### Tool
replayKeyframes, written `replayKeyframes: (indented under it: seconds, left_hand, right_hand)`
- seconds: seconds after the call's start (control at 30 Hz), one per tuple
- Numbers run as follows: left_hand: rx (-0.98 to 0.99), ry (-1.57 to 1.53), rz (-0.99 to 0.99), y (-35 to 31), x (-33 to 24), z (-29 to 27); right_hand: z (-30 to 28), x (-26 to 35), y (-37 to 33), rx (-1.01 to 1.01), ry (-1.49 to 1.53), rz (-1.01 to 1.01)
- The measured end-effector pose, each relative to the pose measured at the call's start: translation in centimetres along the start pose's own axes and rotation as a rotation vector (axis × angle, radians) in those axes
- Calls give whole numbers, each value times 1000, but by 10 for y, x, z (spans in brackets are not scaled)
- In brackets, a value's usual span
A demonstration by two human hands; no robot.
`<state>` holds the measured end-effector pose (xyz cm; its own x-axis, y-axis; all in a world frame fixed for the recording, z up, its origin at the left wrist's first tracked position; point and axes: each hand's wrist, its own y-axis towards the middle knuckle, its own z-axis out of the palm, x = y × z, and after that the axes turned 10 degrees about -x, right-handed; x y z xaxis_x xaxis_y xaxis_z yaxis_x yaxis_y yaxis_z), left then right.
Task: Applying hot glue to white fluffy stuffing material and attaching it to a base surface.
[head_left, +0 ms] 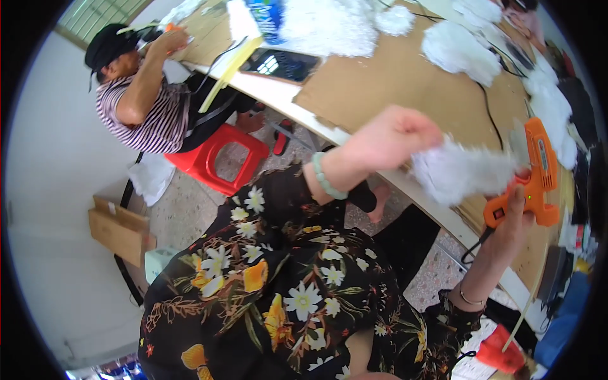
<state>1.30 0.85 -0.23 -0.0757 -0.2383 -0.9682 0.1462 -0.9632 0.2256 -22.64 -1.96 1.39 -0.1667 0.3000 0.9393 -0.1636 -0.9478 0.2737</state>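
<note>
My left hand [399,136], with a pale green bead bracelet at the wrist, is closed and a little blurred over the table edge. From its fingers a white fluffy piece [453,170] reaches to the right, also blurred by motion. My right hand [512,221] is wrapped round the handle of an orange hot glue gun [539,168], whose small green light shows. The gun stands upright beside the fluffy piece, its cord hanging below. I cannot tell whether the two touch.
Brown cardboard [367,88] covers the table, with white fluffy pieces [459,52], cords and a dark phone [278,65] on it. A person in a striped shirt [142,117] works at the left on a red stool [221,158]. A cardboard box [120,231] lies on the floor.
</note>
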Motion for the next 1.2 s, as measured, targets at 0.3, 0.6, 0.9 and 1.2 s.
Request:
replayKeyframes:
  seconds: [0.3, 0.6, 0.9, 1.2]
  left_hand:
    - [-430, -399, -141, 52, -8, -42]
    - [-513, -349, -107, 121, -9, -61]
    - [-610, -65, -91, 204, 2, -76]
    - [-660, 438, -11, 301, 42, -126]
  right_hand:
    - [-27, 5, 4, -119, 77, 30]
    - [-41, 4, -10, -131, 43, 112]
    - [-32, 13, -16, -117, 36, 178]
    - [-26, 21, -17, -48, 66, 257]
